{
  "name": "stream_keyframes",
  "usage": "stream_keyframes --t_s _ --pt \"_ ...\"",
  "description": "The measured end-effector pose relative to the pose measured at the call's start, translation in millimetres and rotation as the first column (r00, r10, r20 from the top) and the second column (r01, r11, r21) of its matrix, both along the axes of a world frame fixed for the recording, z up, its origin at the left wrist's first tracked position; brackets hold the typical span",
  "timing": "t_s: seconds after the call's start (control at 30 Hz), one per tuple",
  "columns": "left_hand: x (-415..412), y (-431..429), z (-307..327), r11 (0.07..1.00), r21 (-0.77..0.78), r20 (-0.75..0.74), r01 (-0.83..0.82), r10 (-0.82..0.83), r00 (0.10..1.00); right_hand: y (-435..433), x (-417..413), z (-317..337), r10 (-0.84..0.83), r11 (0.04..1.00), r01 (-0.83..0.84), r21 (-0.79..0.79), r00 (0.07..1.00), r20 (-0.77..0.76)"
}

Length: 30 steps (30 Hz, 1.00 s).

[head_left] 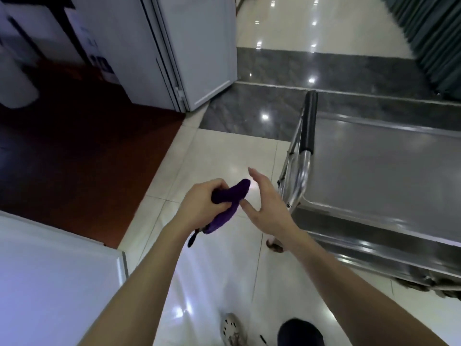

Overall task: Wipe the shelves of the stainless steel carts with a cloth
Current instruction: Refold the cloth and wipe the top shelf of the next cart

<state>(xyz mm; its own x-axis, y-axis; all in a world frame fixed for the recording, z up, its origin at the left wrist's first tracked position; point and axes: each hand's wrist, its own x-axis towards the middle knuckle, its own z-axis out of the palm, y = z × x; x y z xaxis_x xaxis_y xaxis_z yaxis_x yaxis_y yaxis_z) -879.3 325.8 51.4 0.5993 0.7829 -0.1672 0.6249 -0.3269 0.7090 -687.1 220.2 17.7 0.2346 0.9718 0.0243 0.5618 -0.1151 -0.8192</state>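
Cloth [230, 196]: purple, bunched, held in the air just below the centre of view. It is not touching any shelf.

Left hand [202, 201]: fingers curled round the middle of the cloth. One end sticks out toward 1 o'clock, the other trails toward 7 o'clock past the wrist.

Right hand [267, 206]: at 3 o'clock of the cloth, fingers straight and spread, holding nothing. The thumb tip is at the cloth's edge; whether it touches I cannot tell.

Judgement: the cloth is gathered small for carrying. The flat right hand looks ready to take it or fold it to a flat face for wiping.

Cart [374, 171]: steel, at 3 o'clock of the hands, near. Its top shelf faces up, with a black-sleeved handle [309, 121] on the near end. Wiping seems not yet begun.

Surroundings: glossy tiled floor [224, 151] below, and a white cabinet [194, 46] at 11 o'clock.
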Motion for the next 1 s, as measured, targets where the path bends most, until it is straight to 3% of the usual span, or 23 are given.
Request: stream_keyframes --t_s 0.13,0.23,0.37,0.47,0.53,0.63,0.83,1.0 --pt "-9 74 7 0.993 0.077 -0.031 0.091 -0.089 0.996 83 0 26 0.071 0.996 -0.066 -0.068 0.994 0.084" --pt "-12 139 1 0.989 0.117 -0.069 0.092 -0.084 0.994 137 7 29 0.046 0.999 -0.041 -0.029 0.984 0.171" --pt "-2 231 -18 0.998 0.054 -0.12 0.036 -0.029 0.992 212 25 12 -0.039 0.999 0.032 0.042 0.986 0.164" --pt "16 305 -25 0.991 -0.071 0.019 -0.117 0.118 0.993 286 41 -2 -0.109 0.993 0.103 0.054 0.988 0.112" --pt "31 354 -21 0.95 -0.223 0.186 -0.221 0.264 0.946 335 54 -5 -0.16 0.986 0.159 0.041 0.987 0.021" --pt "63 421 -5 0.918 -0.342 0.402 -0.198 0.334 0.853 400 77 3 -0.27 0.962 0.274 0.025 0.958 -0.095" --pt "153 544 11 0.977 -0.209 0.469 0.039 0.066 0.881 503 147 27 -0.336 0.94 0.337 0.048 0.942 -0.03" --pt "253 640 -6 0.919 -0.242 0.458 0.31 -0.173 0.872 567 211 20 -0.297 0.954 0.298 0.024 0.939 0.175"
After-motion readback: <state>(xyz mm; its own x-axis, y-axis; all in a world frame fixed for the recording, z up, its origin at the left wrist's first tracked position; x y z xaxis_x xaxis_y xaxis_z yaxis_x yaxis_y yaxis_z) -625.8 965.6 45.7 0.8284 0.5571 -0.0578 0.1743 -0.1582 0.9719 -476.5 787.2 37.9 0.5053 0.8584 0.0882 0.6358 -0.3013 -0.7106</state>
